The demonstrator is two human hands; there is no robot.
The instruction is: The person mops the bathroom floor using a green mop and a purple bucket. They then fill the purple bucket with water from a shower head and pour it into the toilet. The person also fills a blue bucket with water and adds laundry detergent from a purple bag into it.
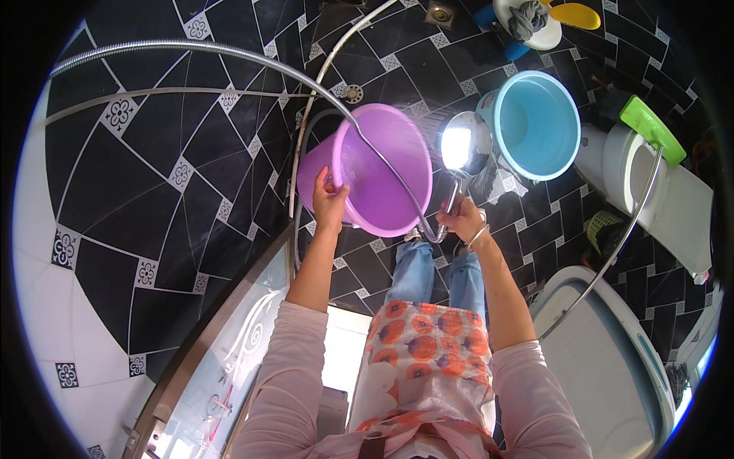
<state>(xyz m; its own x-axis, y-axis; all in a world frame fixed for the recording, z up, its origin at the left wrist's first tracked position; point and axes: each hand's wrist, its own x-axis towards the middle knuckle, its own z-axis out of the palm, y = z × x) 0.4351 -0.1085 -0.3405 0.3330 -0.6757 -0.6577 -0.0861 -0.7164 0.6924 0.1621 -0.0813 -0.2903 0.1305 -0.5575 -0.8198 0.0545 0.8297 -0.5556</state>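
Observation:
A purple plastic bucket (361, 172) is tipped on the black tiled floor, its mouth turned towards the right and up at me. My left hand (331, 202) grips its near-left rim, thumb inside and fingers outside. In my right hand (461, 218) is the handle of a chrome shower head (461, 146), held just right of the bucket. Fine streaks of water spray from the head towards the bucket. Its metal shower hose (189, 45) arches from the left and crosses the bucket's mouth. Beside the shower head stands a light-blue bucket (565, 146), apart from my hands.
Right of the buckets is a white toilet (613, 163), with a green-headed floor brush (654, 131) leaning across it. A white plastic tub (596, 373) lies nearer. A small stool (547, 37) bears a grey cloth (526, 20). A pale hose (338, 49) runs along the floor; a door (229, 344) stands left.

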